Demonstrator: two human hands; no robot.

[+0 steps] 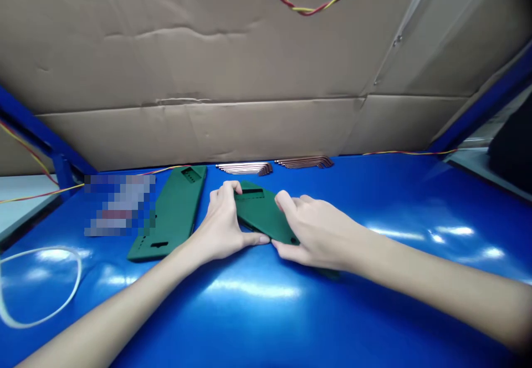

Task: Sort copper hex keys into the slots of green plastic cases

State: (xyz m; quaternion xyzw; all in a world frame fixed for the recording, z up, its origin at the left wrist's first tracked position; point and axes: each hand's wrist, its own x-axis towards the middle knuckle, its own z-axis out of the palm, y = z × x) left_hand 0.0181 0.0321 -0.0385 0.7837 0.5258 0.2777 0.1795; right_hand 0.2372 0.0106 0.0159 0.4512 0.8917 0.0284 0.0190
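Both of my hands grip a dark green flat case with a long dark slot near its far edge. My left hand holds its left end, thumb at the near edge and fingers curled over the top. Around the right end, my right hand is closed, covering much of that side. The case lies at an angle just over the blue tabletop; whether it touches is unclear. To the left rests a similar, longer green case with slots and small holes.
Two rows of bent copper-coloured rods, a left row and a right row, lie by the cardboard wall. A white loop of cord is at left. Red-yellow twisted wire hangs above. A blurred patch covers something beside the longer case.
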